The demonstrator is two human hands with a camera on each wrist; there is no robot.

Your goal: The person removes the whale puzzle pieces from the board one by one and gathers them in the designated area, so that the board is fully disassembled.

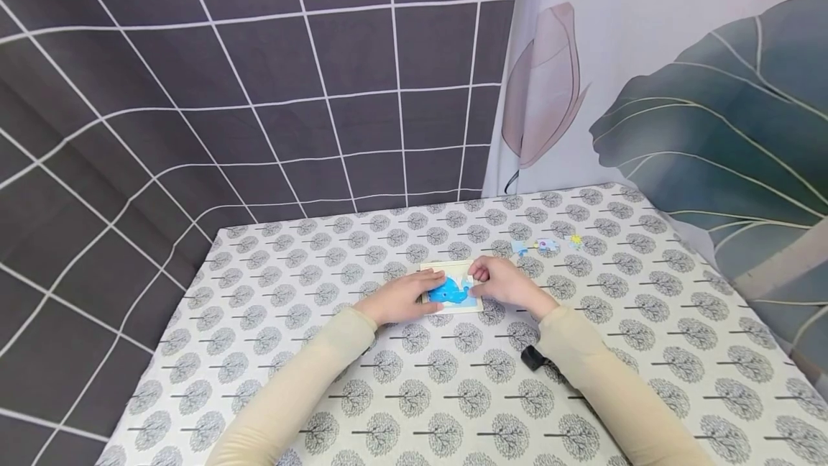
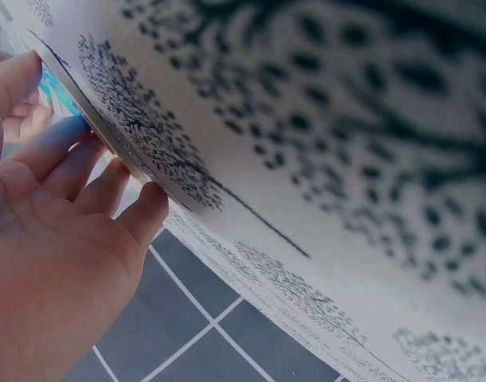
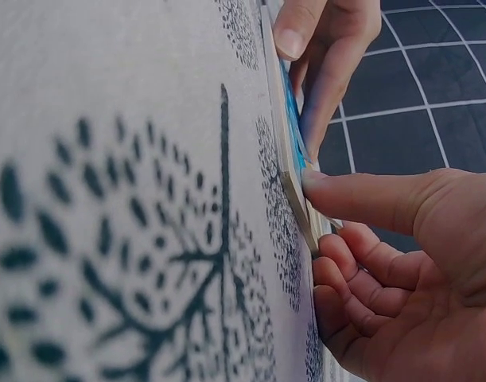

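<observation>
A framed jigsaw puzzle [image 1: 451, 310] with a blue whale [image 1: 448, 292] on it lies flat on the table. My left hand [image 1: 402, 298] rests over its left side, fairly straight fingers pressing on the board and thumb at the near edge. At the puzzle's right side, my right hand [image 1: 506, 284] pinches a puzzle piece [image 1: 467, 283] by the whale's tail between thumb and index finger, the other fingers curled. The right wrist view shows the right thumb [image 3: 362, 195] over the board's edge [image 3: 294, 187]; the fingers partly hide the piece.
Loose puzzle pieces lie beyond my right hand: a light blue one [image 1: 520, 247], one with a pink mark [image 1: 547, 244] and one with a yellow sun [image 1: 576, 241]. A tree-print cloth [image 1: 272, 340] covers the table. A dark grid curtain [image 1: 259, 70] hangs behind it.
</observation>
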